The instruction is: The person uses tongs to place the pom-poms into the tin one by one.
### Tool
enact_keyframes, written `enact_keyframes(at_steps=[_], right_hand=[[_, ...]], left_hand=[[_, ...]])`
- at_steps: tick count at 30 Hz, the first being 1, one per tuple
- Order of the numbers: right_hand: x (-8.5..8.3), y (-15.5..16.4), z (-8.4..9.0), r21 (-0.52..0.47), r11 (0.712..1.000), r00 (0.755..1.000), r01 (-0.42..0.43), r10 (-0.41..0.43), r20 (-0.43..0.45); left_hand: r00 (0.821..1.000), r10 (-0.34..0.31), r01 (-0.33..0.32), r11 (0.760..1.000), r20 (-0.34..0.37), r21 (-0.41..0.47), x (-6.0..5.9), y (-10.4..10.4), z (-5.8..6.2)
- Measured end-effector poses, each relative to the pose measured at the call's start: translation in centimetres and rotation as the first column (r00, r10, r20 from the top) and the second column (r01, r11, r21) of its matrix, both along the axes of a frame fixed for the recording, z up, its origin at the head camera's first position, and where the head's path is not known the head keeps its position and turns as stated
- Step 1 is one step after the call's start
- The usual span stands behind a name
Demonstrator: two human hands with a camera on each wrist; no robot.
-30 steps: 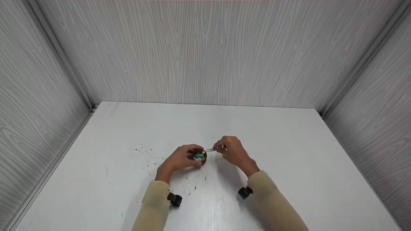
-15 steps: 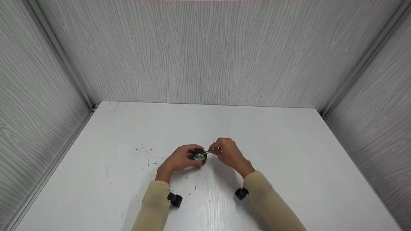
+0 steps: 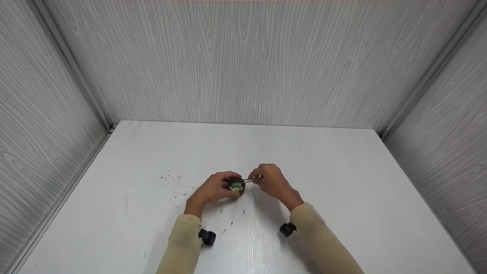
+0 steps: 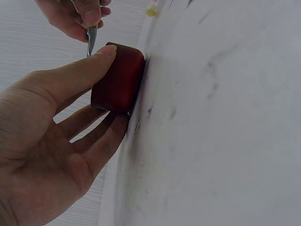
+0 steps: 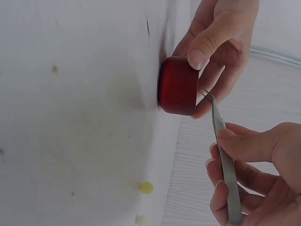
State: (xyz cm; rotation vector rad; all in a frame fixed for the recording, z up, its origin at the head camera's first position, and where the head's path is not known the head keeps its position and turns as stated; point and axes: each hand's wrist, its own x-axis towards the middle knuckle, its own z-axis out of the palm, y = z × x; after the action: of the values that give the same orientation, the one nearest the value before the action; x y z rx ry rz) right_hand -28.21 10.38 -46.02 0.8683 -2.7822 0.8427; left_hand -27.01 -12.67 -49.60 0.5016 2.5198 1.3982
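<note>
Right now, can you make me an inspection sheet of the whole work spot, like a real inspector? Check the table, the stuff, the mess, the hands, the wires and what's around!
Surface: white table, with smudges and marks.
Job's things: small red cup, upright, with blue-green and pale yellowish pieces inside; metal tweezers, tips at its open mouth.
Clutter: dark flecks scattered mostly near the left hand; a small yellow bit on the table.
Hands: left hand grips the cup; right hand pinches the tweezers.
Cables: nothing seen.
Surroundings: grey wood-grain panels behind and on both sides.
</note>
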Motion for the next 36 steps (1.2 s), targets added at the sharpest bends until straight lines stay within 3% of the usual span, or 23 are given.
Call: enact_keyframes(at_steps=[12, 36], right_hand=[[-0.2, 2.6, 0.6, -0.025, 0.999, 0.999, 0.031, -0.031, -0.015], [-0.3, 6.5, -0.7, -0.018, 0.996, 0.997, 0.083, -0.082, 0.014]], left_hand=[[1.0, 0.003, -0.003, 1.0, 0.008, 0.0, 0.0, -0.1, -0.1], [1.0, 0.008, -0.008, 1.0, 0.012, 0.008, 0.3, -0.1, -0.2]])
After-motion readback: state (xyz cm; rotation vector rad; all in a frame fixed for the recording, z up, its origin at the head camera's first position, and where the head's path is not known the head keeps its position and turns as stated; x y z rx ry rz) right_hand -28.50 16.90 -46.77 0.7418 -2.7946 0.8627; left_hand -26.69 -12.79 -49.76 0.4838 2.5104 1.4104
